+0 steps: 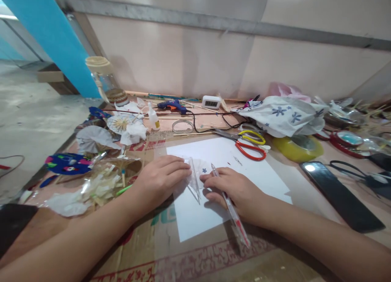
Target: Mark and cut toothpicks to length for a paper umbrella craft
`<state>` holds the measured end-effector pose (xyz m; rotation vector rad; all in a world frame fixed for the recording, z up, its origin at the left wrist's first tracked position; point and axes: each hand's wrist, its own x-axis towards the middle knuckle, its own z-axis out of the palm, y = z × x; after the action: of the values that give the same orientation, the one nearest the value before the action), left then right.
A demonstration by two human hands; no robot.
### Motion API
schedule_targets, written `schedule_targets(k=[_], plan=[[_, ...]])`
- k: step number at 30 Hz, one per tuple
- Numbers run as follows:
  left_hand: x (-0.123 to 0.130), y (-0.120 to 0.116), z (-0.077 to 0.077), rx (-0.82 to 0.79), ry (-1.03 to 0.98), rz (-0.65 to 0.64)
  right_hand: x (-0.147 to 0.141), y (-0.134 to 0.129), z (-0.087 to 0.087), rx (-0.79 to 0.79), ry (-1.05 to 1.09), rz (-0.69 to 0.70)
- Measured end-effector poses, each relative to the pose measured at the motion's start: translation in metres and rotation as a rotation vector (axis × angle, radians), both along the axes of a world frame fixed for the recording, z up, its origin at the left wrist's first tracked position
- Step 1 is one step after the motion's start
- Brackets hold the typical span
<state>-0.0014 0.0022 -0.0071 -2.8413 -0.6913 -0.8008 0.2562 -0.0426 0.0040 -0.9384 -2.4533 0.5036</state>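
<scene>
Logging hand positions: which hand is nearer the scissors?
Right: the right hand is just below the scissors in view; the left hand is farther off, lower left.

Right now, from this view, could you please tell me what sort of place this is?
Probably a handicraft workspace: a glue gun, scissors and a sheet of white paper are all in view.

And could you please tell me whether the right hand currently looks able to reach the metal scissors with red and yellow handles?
Probably yes: flat white paper separates the right hand from the scissors, with nothing tall between, though the slim transparent pen it holds may need setting down first.
</scene>
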Motion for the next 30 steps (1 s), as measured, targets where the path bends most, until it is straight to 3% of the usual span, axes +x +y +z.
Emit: schedule_targets(k=[7,16,30], plan=[[0.003,-0.002,0.004,0.017,0.017,-0.015,0.003,0.007,-0.006,0.033,0.084,-0.073],[0.004,-0.003,0.004,0.027,0.015,-0.015,-0.001,0.001,-0.006,-0.041,0.025,-0.107],[0.001,-0.002,0.002,0.013,0.044,-0.021,0.001,0.003,-0.011,-0.009,0.072,-0.11]])
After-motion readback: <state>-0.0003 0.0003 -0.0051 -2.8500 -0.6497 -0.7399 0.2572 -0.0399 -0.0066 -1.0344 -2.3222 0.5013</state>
